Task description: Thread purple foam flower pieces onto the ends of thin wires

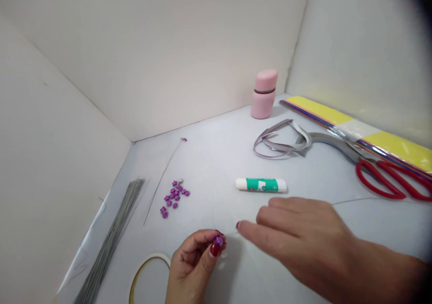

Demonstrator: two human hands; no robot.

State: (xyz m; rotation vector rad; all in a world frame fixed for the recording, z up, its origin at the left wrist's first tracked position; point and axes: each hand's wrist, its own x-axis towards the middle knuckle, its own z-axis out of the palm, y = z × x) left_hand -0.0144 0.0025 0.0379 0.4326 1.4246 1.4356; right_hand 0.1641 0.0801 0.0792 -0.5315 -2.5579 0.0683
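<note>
My left hand is at the bottom middle, pinching a small purple flower bead between thumb and fingertips. My right hand reaches in from the right, fingers extended and apart, above the white tabletop. A thin wire runs out from under it to the right. A small heap of purple flower beads lies left of my hands. Farther up, a thin stem wire with a bead at its tip lies on the table.
A white glue stick with a green label lies near my right fingers. Beyond it are grey paper strips, red-handled scissors, a pack of coloured paper, a pink bottle, a bundle of wires and a tape roll.
</note>
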